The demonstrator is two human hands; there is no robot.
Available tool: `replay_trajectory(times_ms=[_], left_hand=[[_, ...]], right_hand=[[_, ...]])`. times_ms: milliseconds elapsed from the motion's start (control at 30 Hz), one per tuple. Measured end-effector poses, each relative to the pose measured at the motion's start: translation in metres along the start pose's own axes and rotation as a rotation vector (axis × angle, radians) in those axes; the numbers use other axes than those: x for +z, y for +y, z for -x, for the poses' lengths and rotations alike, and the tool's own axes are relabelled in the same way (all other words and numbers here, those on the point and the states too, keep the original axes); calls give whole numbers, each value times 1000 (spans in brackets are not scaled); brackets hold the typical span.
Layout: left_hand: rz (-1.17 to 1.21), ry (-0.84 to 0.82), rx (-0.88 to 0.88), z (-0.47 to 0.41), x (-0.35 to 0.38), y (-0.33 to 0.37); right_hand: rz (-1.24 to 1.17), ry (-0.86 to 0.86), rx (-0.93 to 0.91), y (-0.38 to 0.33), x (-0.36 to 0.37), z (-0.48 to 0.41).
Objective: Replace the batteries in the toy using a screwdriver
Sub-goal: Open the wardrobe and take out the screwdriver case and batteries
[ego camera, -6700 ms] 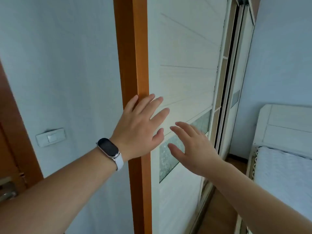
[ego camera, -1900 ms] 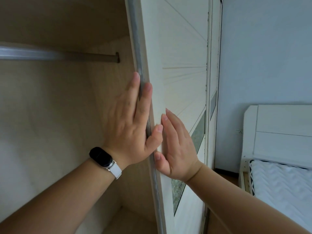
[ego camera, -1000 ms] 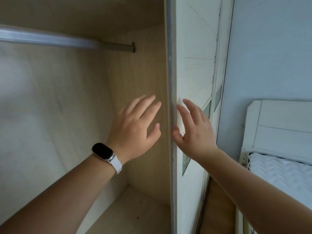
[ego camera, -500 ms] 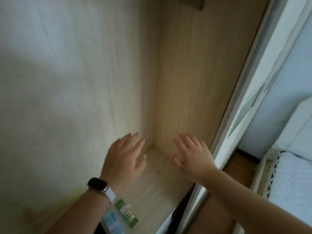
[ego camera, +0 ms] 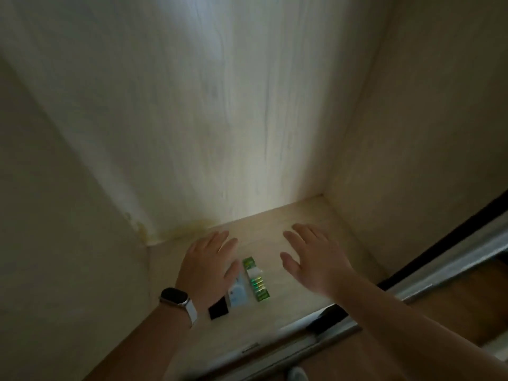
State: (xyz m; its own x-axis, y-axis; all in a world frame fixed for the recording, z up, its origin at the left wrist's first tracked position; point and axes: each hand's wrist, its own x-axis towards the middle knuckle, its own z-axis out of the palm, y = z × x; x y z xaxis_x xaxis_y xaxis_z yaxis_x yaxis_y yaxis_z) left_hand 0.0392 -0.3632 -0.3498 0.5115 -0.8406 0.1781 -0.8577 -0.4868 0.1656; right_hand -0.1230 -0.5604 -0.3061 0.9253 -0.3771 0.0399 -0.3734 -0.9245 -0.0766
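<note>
Head view is looking down into a wardrobe compartment, where both hands are reaching over its wooden floor (ego camera: 302, 215). The left hand (ego camera: 206, 266), with a dark watch (ego camera: 176, 296) sitting on its wrist, is spreading flat and open, holding nothing, partly covering a pale blue card-like item (ego camera: 238, 291) and a black object (ego camera: 218, 310). The right hand (ego camera: 316, 259) is hovering open and empty too. Between them a green pack of batteries (ego camera: 256, 279) is lying on the floor, just beside the blue item.

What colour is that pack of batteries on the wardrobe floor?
Green, with a white band; the battery pack shows in the head view.
</note>
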Motion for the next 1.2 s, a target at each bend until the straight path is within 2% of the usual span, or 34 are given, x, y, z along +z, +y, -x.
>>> replay_trajectory(times_ms=[367, 533, 867, 1000, 1200], left_hand=[[-40, -160, -293, 20, 74, 34], [-18, -189, -442, 31, 102, 29], [87, -329, -641, 58, 227, -15], [108, -340, -634, 64, 271, -37], [190, -321, -743, 67, 320, -68]], right_hand=[[-132, -179, -202, 62, 85, -28], [-166, -236, -211, 62, 126, -41], [-281, -374, -30, 41, 258, -60], [-306, -434, 47, 35, 306, -66], [-322, -464, 142, 28, 359, -68]])
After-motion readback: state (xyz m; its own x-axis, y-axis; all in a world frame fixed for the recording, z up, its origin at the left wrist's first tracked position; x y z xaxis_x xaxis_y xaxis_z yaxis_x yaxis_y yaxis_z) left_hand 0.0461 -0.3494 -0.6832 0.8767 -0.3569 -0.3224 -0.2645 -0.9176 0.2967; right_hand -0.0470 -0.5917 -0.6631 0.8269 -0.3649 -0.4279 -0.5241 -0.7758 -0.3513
